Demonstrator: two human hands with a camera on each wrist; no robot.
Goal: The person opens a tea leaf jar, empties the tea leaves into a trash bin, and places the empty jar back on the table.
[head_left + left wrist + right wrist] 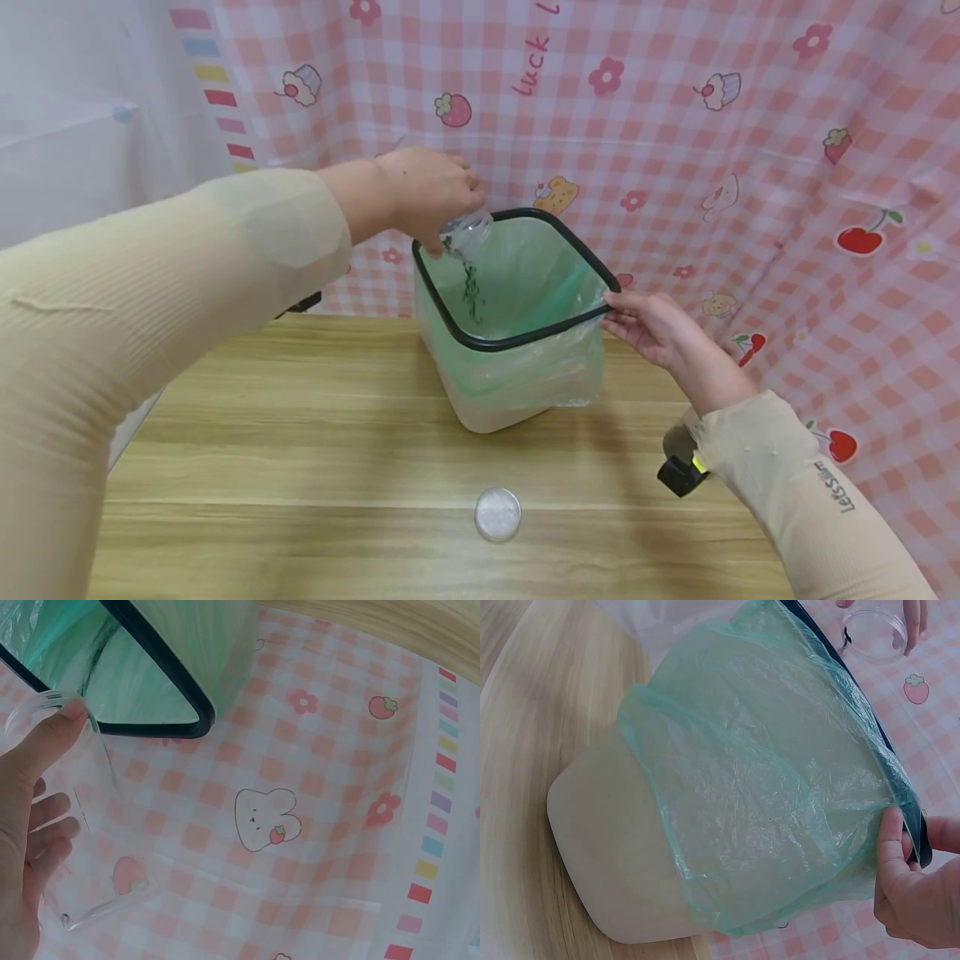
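Left sleeve (150, 267) hogged the foreground, left hand (431, 192) gripping a clear jar (471, 233) tipped rightward over the bin (483, 415); right hand (652, 327) pinched the bin's right rim (555, 330).

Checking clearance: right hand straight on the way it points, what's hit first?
The black rim and green liner of the bin, at the corner the right hand pinches, so no free gap ahead. Past that, depth is unclear.
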